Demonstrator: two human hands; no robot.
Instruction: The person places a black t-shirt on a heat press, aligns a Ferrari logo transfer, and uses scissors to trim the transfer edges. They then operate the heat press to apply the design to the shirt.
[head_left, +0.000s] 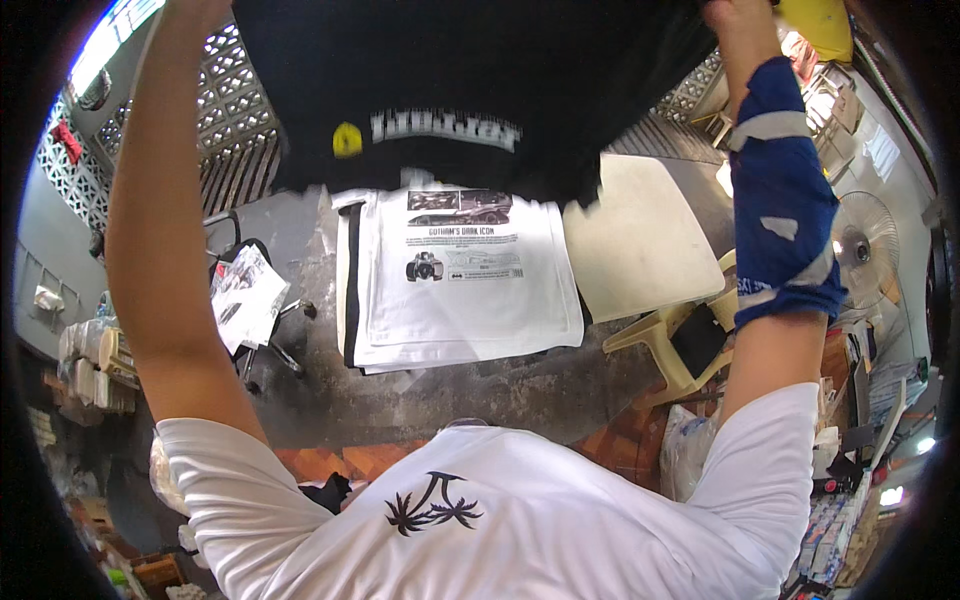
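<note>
A black shirt (465, 67) with pale lettering and a yellow emblem hangs spread between my raised arms, its lower edge blurred. At the top right, my right hand (721, 10) grips the shirt's edge, partly cut off by the frame. Only the base of my left hand (201, 6) shows at the top left, near the shirt's other side; its fingers are out of view. Below the black shirt, a white printed shirt (465, 315) lies flat over dark cloth on a pale table (645, 240). The black shirt covers the upper part of that print.
At left, a wheeled chair (244, 360) holds printed white sheets (251, 292). A cream plastic chair (675, 375) with a dark item on its seat stands against the table's right side. Farther right are a fan (862, 247) and a plastic bag (686, 450).
</note>
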